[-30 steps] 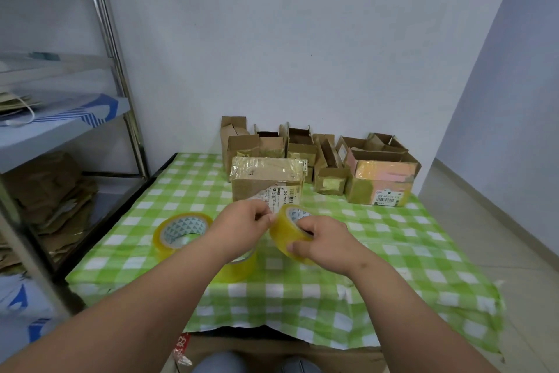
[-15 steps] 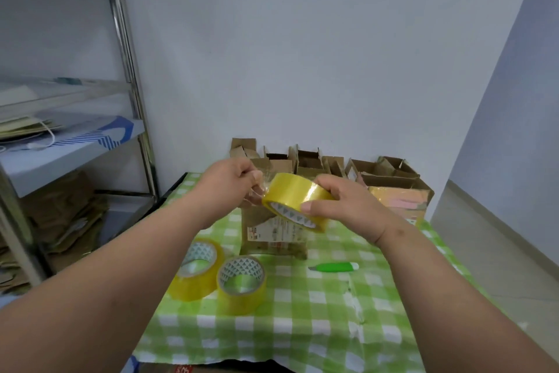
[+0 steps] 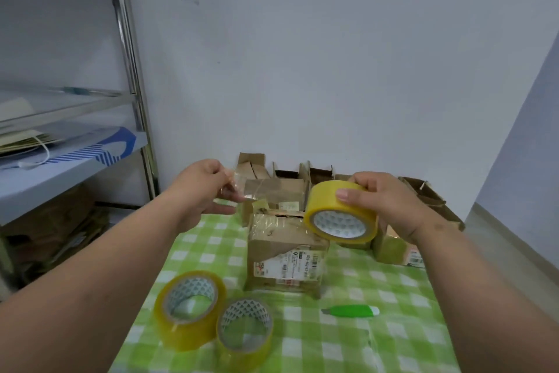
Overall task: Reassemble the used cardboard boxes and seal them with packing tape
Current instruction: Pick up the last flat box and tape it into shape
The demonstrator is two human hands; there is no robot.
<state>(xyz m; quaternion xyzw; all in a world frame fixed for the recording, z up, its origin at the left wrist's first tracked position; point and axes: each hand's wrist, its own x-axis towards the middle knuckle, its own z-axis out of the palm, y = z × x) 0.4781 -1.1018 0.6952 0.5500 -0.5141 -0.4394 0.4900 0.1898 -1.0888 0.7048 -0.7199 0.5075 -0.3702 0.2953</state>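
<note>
The right hand (image 3: 390, 206) grips the tape roll (image 3: 340, 215) in the air, fingers curled over its top. The left hand (image 3: 201, 188) pinches the clear free end (image 3: 239, 188), stretched leftward from the roll. The cardboard box (image 3: 286, 251) sits on the counter (image 3: 393, 312) directly below the strip, nearer the roll hand; the strip runs left-right across it, so the lay-down looks like a straight drop.

Bright, even indoor light, soft shadows, mild motion blur, wide-angle bending at edges.
</note>
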